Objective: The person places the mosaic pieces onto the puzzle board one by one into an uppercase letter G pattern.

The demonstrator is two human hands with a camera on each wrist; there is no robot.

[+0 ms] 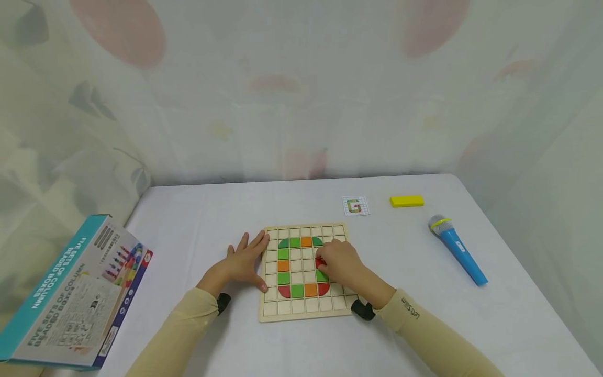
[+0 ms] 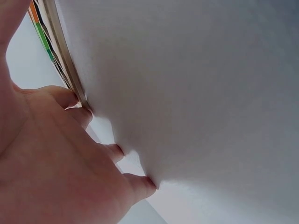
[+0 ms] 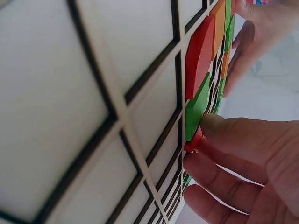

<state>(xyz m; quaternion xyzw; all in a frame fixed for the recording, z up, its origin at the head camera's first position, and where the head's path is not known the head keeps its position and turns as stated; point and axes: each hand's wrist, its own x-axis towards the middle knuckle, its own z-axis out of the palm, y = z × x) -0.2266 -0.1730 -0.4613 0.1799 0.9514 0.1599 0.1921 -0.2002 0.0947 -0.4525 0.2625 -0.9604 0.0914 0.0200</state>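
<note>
A wooden grid board lies flat on the white table, with a ring of green, orange and red tiles set in its squares. My left hand is spread at the board's left edge, its thumb and a finger touching the rim and other fingertips down on the cloth. Over the right column of the ring, my right hand pinches a red tile between thumb and fingers, partly hidden by them. That tile sits beside a green tile, with a rounded red corner tile beyond.
Behind the board lies a small pattern card showing a similar ring. To its right are a yellow block and a blue toy microphone. A large printed carton leans at the left table edge.
</note>
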